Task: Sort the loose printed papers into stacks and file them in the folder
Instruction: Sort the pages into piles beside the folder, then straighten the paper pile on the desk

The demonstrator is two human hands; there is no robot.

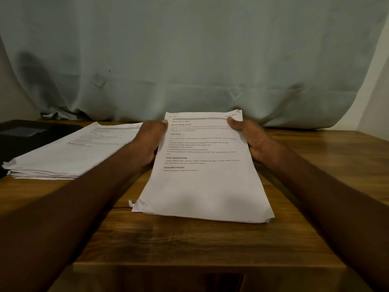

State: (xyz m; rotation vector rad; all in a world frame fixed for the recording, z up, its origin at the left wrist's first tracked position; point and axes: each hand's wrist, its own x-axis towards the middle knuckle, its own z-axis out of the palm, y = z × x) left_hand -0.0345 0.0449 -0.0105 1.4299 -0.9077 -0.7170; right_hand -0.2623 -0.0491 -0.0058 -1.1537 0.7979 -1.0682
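A person's two bare forearms reach forward over a wooden table [210,245], both hands grasping a sheaf of printed papers [202,186] near its far end. The left hand [150,140] clasps the left edge, thumb tip pressed on the top sheet just below the upper left corner, the remaining fingers hidden beneath the pages. The right hand [251,140] mirrors it on the right edge, thumb laid across the upper right corner beside a handwritten "SECTION 1", its fingers likewise tucked under. The sheaf lies at the centre of the table, its far end lifted slightly in the hands while the near end rests on the wood; the near left corner is curled and frayed. Headings such as "TASK GOAL", "TASK DESCRIPTION" and "REQUIRED PROPS" read on the top page. To the left, well apart from the held sheaf, a second stack of printed sheets [69,152] sits flat, partly hidden by the left forearm. Behind that stack, at the table's far left, lies a black folder [25,135], the stack overlapping its near edge. A pale cloth backdrop [189,60] hangs behind the table.
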